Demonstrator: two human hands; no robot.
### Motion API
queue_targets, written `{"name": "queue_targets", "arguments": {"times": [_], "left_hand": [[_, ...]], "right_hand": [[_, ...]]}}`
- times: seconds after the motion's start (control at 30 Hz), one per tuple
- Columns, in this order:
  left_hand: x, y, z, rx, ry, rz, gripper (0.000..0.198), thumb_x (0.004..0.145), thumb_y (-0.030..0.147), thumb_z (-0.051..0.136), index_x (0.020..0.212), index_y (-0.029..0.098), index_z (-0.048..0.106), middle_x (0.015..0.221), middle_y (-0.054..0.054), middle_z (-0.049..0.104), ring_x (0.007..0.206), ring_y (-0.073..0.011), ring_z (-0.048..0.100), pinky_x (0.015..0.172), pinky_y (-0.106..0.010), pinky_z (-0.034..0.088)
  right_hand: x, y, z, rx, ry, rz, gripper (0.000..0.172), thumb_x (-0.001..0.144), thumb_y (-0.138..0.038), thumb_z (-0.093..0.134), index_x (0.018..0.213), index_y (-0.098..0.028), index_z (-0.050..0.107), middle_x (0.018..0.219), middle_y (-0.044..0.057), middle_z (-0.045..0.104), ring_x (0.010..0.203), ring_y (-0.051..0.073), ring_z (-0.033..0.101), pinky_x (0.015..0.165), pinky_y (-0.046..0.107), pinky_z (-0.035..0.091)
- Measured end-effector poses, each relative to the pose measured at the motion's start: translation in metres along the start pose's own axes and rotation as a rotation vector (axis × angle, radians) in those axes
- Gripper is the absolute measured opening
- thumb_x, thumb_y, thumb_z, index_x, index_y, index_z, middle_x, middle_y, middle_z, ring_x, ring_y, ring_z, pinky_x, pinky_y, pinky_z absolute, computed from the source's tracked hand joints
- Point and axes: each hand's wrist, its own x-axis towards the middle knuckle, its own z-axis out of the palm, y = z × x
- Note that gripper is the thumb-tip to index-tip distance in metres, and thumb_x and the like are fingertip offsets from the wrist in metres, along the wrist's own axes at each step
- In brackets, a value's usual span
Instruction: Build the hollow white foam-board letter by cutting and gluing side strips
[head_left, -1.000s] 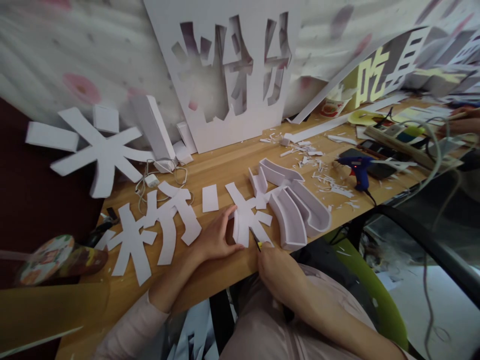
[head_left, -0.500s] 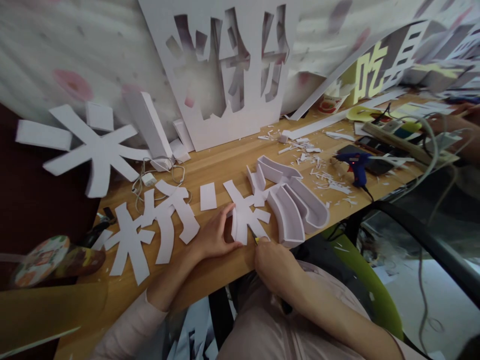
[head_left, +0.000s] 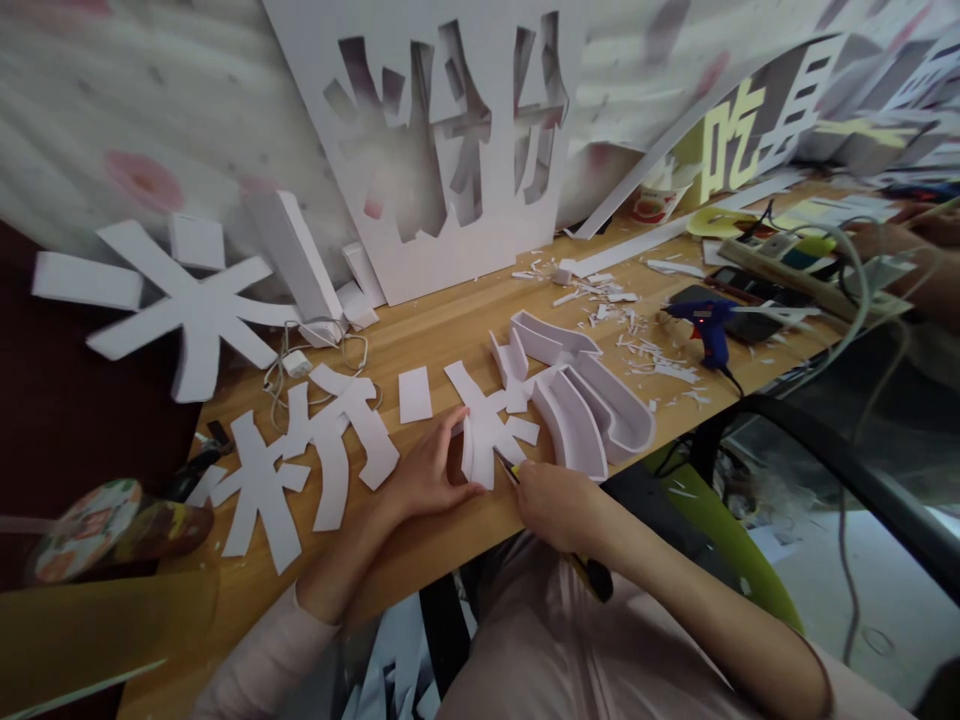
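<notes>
My right hand is closed round a utility knife. Its dark and yellow handle end sticks out below my hand, and its blade tip lies beside the lower strokes of a flat white foam-board character. My left hand pinches a narrow upright white strip between thumb and fingers, along the character's left lower stroke. Whether the strip is stuck to it I cannot tell. To the right, joined to the same character, stand hollow walled strokes. A small white rectangle lies just beyond my left hand.
Flat cut characters lie at left, behind them a thick white character. A cut-out board leans on the wall. A blue glue gun rests at right near scraps. Another person's hand shows far right. A jar lies left.
My right hand has turned and shifted slightly right, so the knife's handle end now shows below it. The left hand keeps its pinch on the strip. The whole view has shifted a little.
</notes>
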Motion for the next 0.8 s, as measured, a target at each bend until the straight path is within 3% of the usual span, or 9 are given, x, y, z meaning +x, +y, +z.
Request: {"name": "queue_targets", "arguments": {"times": [0.23,0.53,0.8], "left_hand": [[0.000,0.000,-0.001,-0.019,-0.012,-0.007,0.105,0.070,0.049,0.081,0.149,0.022,0.017,0.151,-0.019,0.034,0.137,-0.0345,0.039,0.112,-0.054,0.037],[0.000,0.000,0.000,-0.024,-0.012,-0.007,0.105,0.069,0.047,0.082,0.148,0.023,0.018,0.151,-0.018,0.035,0.138,-0.0331,0.038,0.113,-0.054,0.035],[-0.001,0.001,0.000,-0.008,0.000,-0.024,0.105,0.068,0.043,0.083,0.148,0.025,0.017,0.150,-0.016,0.036,0.137,-0.0328,0.040,0.112,-0.054,0.038]], "right_hand": [[0.003,0.007,0.002,-0.003,0.028,-0.064,0.025,0.089,-0.006,0.049,0.100,-0.004,0.071,0.101,0.021,0.066,0.092,0.029,0.068,0.071,0.035,0.055],[-0.001,0.003,0.012,-0.036,0.072,-0.037,0.028,0.087,-0.004,0.047,0.101,-0.006,0.071,0.096,0.019,0.066,0.089,0.026,0.068,0.070,0.032,0.055],[-0.010,-0.016,0.019,0.004,0.089,0.122,0.029,0.086,-0.001,0.045,0.100,-0.006,0.070,0.098,0.019,0.065,0.079,0.023,0.069,0.062,0.029,0.054]]}}
